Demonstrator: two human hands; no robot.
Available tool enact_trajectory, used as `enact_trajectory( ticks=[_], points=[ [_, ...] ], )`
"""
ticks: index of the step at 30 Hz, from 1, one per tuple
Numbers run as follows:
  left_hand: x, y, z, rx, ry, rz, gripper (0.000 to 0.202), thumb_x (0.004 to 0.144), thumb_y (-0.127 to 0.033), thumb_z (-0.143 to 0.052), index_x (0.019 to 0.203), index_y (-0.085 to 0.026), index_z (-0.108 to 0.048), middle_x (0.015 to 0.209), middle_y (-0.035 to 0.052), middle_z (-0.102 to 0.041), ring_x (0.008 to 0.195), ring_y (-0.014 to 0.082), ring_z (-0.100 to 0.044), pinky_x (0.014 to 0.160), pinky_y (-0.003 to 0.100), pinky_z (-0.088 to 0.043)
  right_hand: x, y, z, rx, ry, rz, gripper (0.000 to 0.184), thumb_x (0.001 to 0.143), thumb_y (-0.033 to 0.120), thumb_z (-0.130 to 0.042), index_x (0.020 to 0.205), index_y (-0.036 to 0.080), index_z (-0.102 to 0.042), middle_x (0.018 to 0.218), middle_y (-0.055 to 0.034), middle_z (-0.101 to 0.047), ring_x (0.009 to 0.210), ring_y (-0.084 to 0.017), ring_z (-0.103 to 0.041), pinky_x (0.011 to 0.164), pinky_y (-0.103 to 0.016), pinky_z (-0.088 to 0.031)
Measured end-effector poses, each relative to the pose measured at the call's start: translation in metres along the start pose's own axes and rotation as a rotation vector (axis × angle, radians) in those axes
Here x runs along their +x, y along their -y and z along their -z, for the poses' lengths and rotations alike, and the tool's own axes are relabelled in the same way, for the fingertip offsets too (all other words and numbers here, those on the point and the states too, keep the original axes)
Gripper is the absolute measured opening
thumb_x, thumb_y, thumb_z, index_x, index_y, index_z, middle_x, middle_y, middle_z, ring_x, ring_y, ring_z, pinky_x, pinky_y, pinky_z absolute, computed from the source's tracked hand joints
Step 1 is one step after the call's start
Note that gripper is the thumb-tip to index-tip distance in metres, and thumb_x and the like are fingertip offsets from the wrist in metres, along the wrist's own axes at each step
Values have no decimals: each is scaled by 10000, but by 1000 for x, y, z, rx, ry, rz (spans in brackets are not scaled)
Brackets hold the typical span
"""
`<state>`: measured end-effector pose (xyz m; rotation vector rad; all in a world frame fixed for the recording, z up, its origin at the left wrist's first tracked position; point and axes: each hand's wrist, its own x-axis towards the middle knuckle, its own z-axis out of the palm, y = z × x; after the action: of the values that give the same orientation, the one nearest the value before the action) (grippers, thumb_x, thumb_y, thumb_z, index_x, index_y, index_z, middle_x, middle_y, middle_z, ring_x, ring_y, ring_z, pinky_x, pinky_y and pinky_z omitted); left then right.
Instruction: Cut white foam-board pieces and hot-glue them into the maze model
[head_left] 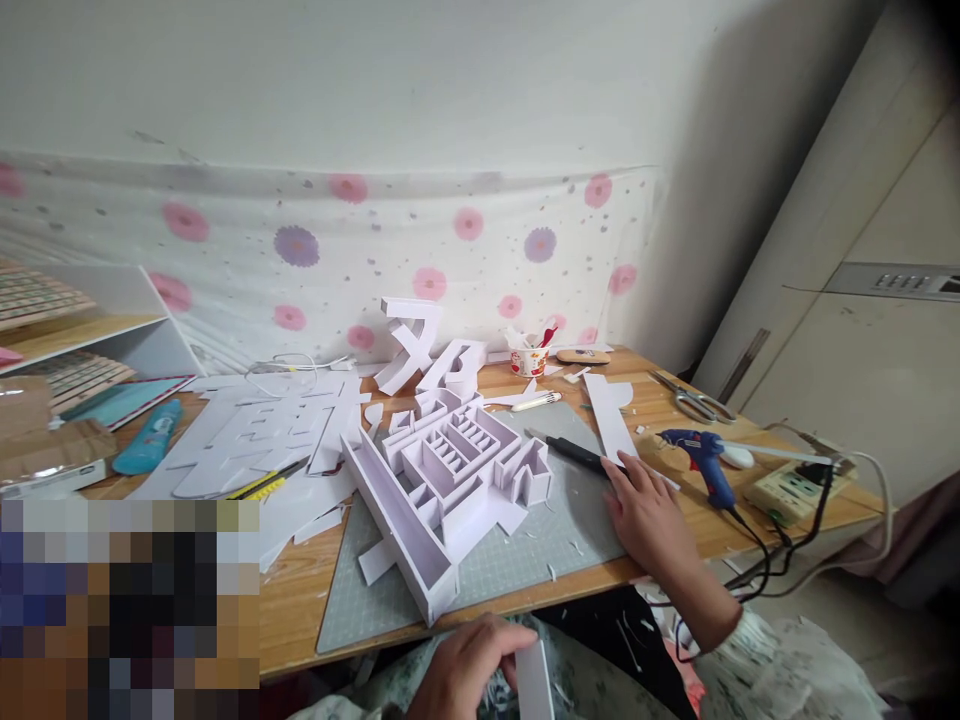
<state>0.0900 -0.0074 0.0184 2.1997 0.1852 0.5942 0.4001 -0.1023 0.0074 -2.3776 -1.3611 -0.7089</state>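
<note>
A white foam-board letter model (442, 475) with walled compartments lies on a grey cutting mat (547, 545). My left hand (469, 665) is below the table's front edge, closed on a white foam-board strip (534, 680). My right hand (649, 510) rests flat on the mat's right edge with fingers stretched out, fingertips touching a long white strip (611, 420). A black craft knife (570, 452) lies just left of those fingertips.
A blue glue gun (701, 460), scissors (697, 402) and a power strip (795, 490) with cables sit at the right. White cut-outs (255, 435), a standing letter (409, 345), a paper cup (529, 358) and a blue tube (148, 438) lie behind and left. A pixelated patch covers the lower left.
</note>
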Motion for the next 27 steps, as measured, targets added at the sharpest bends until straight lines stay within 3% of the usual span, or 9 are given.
enact_trajectory(
  ticks=[2, 5, 7, 11, 14, 16, 21, 23, 27],
  points=[
    [0, -5, 3, 21, -14, 51, 602, 680, -604, -759, 1143, -247, -618, 918, 37, -697, 824, 205, -671, 778, 285, -525, -4, 8, 5, 131, -42, 77, 340, 967, 213, -437, 1227, 109, -629, 1323, -193, -584, 1209, -359, -537, 1008, -564, -443],
    [0, -14, 6, 41, -22, 94, 605, 665, -554, -786, 1151, -237, -615, 1023, 58, -708, 918, 240, -676, 851, 333, -533, -17, 25, 13, 301, -6, 183, 321, 1004, 256, -394, 1117, 146, -674, 1189, -145, -672, 1077, -259, -626, 954, -433, -524],
    [2, -19, 8, 39, -14, 79, 597, 686, -572, -756, 1144, -218, -613, 1043, 71, -710, 925, 250, -678, 857, 355, -537, -28, 38, 20, 341, 78, 229, 325, 1002, 297, -428, 1194, 157, -649, 1249, -133, -657, 1138, -253, -613, 977, -423, -525],
    [4, -22, 12, 48, -22, 46, 610, 740, -659, -666, 1143, -204, -606, 1028, 82, -715, 905, 247, -686, 823, 356, -548, -48, 51, 45, 559, 314, 392, 554, 968, 416, -527, 1451, 157, -448, 1474, -161, -478, 1373, -326, -428, 1110, -570, -386],
    [4, -20, 12, 66, -41, 33, 628, 746, -696, -643, 1140, -209, -604, 1012, 76, -714, 890, 238, -689, 805, 345, -553, -46, 44, 57, 824, 418, 405, 472, 996, 399, -487, 1433, 222, -480, 1417, -127, -551, 1324, -263, -502, 1091, -468, -441],
    [3, -20, 11, 74, -48, 27, 632, 749, -703, -635, 1144, -212, -603, 1012, 75, -715, 893, 236, -690, 808, 343, -554, -35, 36, 54, 824, 376, 314, 413, 1009, 380, -452, 1382, 227, -540, 1396, -131, -569, 1290, -256, -537, 1060, -441, -475],
    [0, -19, 10, 74, -46, 15, 629, 754, -698, -631, 1149, -210, -603, 1018, 76, -716, 895, 235, -695, 809, 339, -559, -8, 26, 27, 541, 353, 216, 565, 957, 422, -504, 1392, 61, -519, 1462, -271, -440, 1362, -394, -425, 1091, -606, -382],
    [-2, -18, 10, 74, -50, 21, 629, 746, -690, -643, 1142, -202, -608, 999, 76, -713, 867, 229, -692, 796, 336, -560, -9, 29, 25, 555, 371, 260, 567, 939, 425, -543, 1386, 78, -529, 1443, -252, -476, 1366, -383, -424, 1106, -598, -369],
    [-2, -15, 12, 73, -47, 44, 600, 746, -658, -661, 1129, -198, -612, 955, 69, -707, 831, 222, -682, 773, 330, -557, -19, 38, 35, 773, 402, 357, 445, 986, 413, -495, 1350, 168, -567, 1358, -169, -593, 1268, -272, -556, 1047, -453, -483]
  ],
)
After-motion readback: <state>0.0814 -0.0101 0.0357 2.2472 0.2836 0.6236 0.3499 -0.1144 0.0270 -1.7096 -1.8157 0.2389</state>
